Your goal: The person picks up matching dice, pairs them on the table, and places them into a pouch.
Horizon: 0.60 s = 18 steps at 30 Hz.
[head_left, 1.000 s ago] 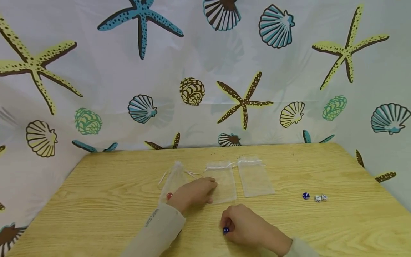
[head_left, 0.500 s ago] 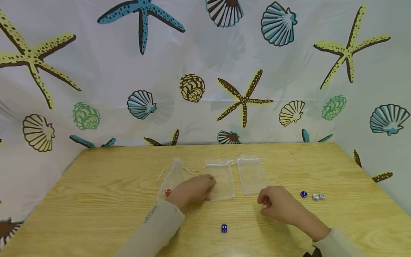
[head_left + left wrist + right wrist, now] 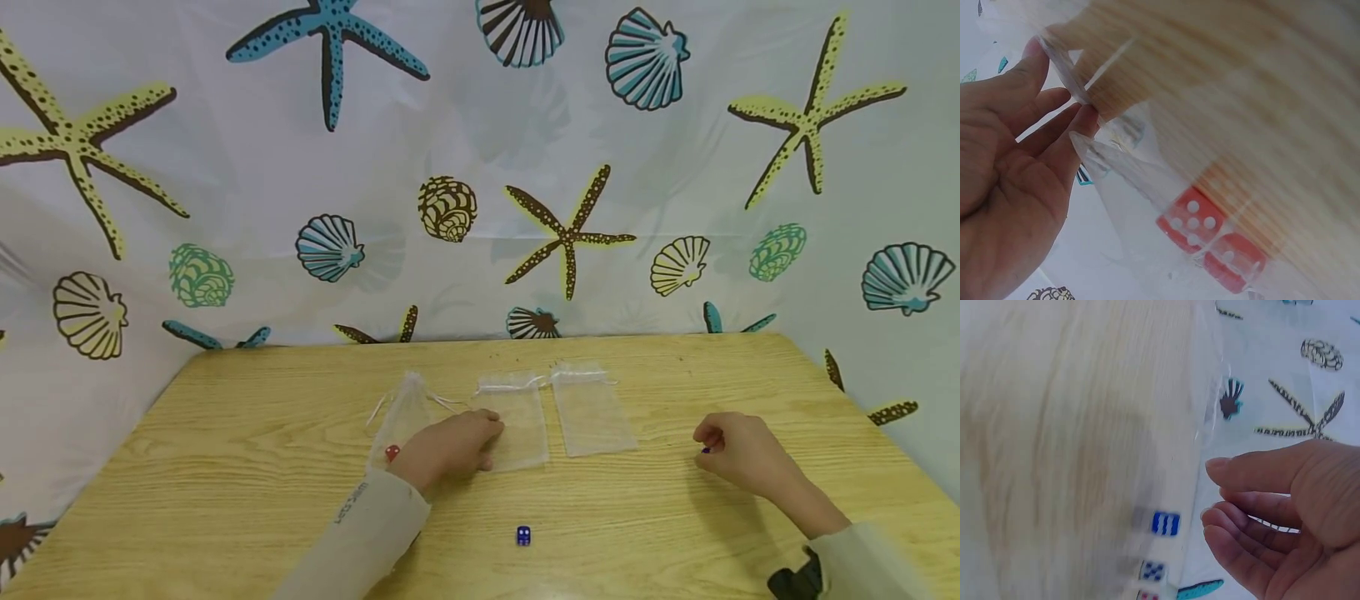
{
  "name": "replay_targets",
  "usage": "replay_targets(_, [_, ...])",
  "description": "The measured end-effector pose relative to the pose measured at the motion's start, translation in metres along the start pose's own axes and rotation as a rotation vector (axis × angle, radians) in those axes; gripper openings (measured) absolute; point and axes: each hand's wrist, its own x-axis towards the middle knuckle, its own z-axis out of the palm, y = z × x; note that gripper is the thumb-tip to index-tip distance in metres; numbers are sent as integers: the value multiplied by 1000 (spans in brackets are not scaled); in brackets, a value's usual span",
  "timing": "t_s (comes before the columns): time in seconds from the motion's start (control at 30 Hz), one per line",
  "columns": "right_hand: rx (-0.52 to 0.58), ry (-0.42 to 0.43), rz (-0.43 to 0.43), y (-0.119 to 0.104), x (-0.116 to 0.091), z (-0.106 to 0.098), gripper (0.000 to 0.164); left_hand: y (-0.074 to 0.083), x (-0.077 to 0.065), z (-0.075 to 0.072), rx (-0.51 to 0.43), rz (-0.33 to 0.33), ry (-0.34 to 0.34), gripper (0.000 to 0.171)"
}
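Note:
My left hand (image 3: 453,446) rests on the middle sheer drawstring bag (image 3: 521,433), its fingertips right at the bag's edge in the left wrist view. Beside that hand, the left drawstring bag (image 3: 405,408) has red dice (image 3: 1191,219) inside, partly covered by my forearm in the head view. My right hand (image 3: 742,454) hovers over a blue die (image 3: 1165,523) at the right, thumb and fingers apart and loosely bent around nothing. Another blue die (image 3: 523,536) lies on the table in front, between my hands. A third flat drawstring bag (image 3: 595,412) lies right of the middle one.
Two white dice sit close by the blue die at the right, one with dark pips (image 3: 1152,570) and one with red pips (image 3: 1147,596); my right hand hides them in the head view. A shell-printed cloth (image 3: 450,275) hangs behind the wooden table (image 3: 247,467).
My right hand has let go of a blue die, leaving it on the front of the table, and has moved right to the other blue die. My left hand has stayed put.

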Motion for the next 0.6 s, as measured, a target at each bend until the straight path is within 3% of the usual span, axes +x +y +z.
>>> replay_targets(0.3, [8, -59, 95, 23, 1, -1, 27, 1, -5, -2, -23, 3, -11, 42])
replay_targets(0.6, [25, -22, 64, 29, 3, 5, 15, 1, -4, -2, -16, -1, -12, 41])
